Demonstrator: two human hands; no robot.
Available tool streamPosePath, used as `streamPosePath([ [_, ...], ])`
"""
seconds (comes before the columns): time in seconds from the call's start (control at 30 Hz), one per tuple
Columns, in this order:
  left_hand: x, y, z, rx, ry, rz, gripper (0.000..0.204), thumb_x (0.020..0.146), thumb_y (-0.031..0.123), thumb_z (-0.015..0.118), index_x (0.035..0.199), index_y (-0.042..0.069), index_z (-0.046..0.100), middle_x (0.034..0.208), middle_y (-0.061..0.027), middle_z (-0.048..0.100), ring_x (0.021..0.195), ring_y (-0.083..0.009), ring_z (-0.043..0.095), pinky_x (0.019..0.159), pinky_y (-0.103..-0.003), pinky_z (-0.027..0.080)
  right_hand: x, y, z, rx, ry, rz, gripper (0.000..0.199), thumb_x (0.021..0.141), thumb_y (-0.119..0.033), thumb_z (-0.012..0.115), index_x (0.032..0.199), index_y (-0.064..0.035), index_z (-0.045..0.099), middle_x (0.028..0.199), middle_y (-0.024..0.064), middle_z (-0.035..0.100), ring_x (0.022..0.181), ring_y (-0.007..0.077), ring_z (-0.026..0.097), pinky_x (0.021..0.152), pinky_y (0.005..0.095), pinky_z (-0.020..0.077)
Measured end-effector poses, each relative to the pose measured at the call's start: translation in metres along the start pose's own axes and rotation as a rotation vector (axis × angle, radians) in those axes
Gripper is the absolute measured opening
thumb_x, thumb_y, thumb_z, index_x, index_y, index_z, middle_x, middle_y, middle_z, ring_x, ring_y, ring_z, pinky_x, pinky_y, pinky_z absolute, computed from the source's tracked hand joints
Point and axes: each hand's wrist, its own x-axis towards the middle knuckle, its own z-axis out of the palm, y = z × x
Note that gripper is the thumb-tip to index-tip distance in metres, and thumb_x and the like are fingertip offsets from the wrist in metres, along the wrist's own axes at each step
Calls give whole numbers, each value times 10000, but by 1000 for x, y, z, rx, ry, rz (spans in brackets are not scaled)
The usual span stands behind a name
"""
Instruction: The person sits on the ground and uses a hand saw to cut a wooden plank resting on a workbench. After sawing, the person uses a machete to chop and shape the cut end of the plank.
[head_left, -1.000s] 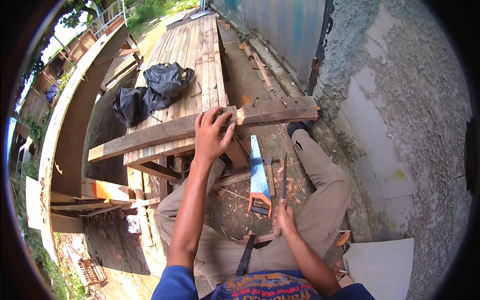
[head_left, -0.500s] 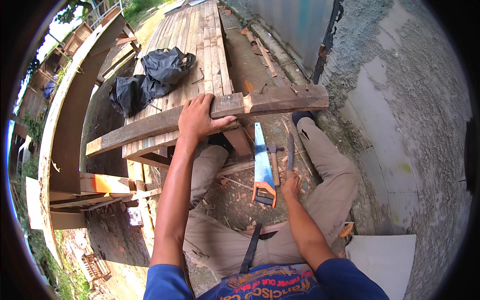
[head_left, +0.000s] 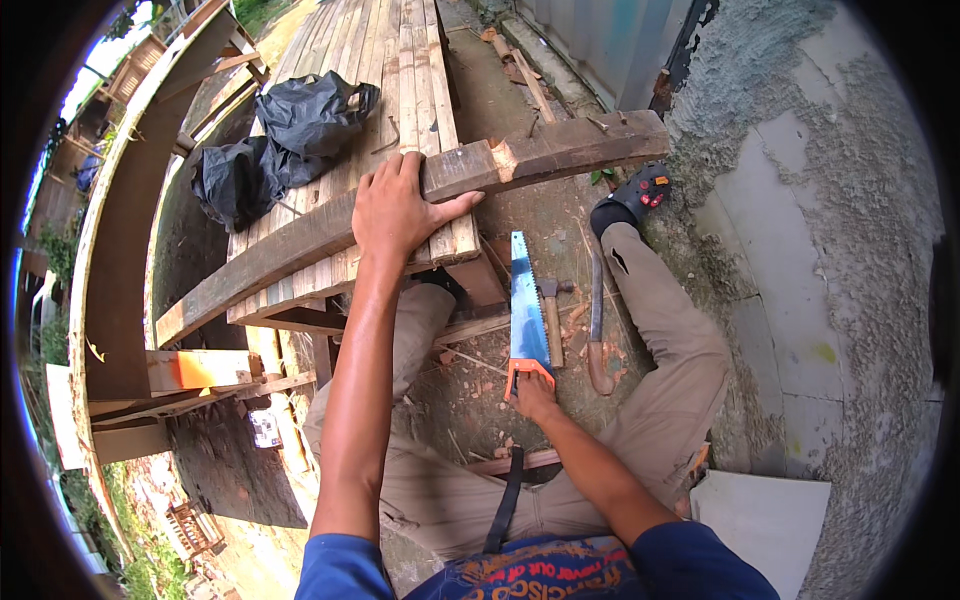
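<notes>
A long, dark wooden beam [head_left: 460,172] lies across the end of a slatted bamboo bench, with a pale notch cut into its top towards the right. My left hand [head_left: 395,210] grips the beam, its fingers over the far edge and the thumb stretched along it. Down on the ground, my right hand [head_left: 533,392] is closed round the orange and black handle of a handsaw [head_left: 527,310], whose blade points away from me. Beside the saw lie a hammer [head_left: 553,330] with a wooden handle and a machete [head_left: 597,320] with a dark blade and curved wooden handle.
Black plastic bags [head_left: 310,125] rest on the bamboo bench [head_left: 415,75]. A rough cement wall [head_left: 800,250] rises at the right. Bent nails stick out of the beam's right end. Wood chips litter the ground between my legs, and a pale board [head_left: 760,520] lies at the lower right.
My right hand has let go of the machete, now lying on the ground, and has moved left onto the saw handle. The left hand stays on the beam. My view has shifted slightly.
</notes>
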Motion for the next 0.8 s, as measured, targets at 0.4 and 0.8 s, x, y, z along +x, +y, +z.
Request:
streamPosePath([
  [0.4,0,0,-4,-18,48,28,914,678,767,749,1216,35,654,1222,-165,687,1138,-330,644,1022,-446,470,7,9,47,-375,119,-28,359,1010,-210,484,1310,-65,615,1307,132,595,1243,308,571,1047,503,363],
  [0.8,1,-6,0,-59,22,51,900,709,791,708,1157,13,648,1125,-167,697,1113,-324,650,1001,-427,463,-95,-25,-87,449,592,-439,538,956,-289,676,1351,-2,449,1078,243,657,995,403,655,861,488,497],
])
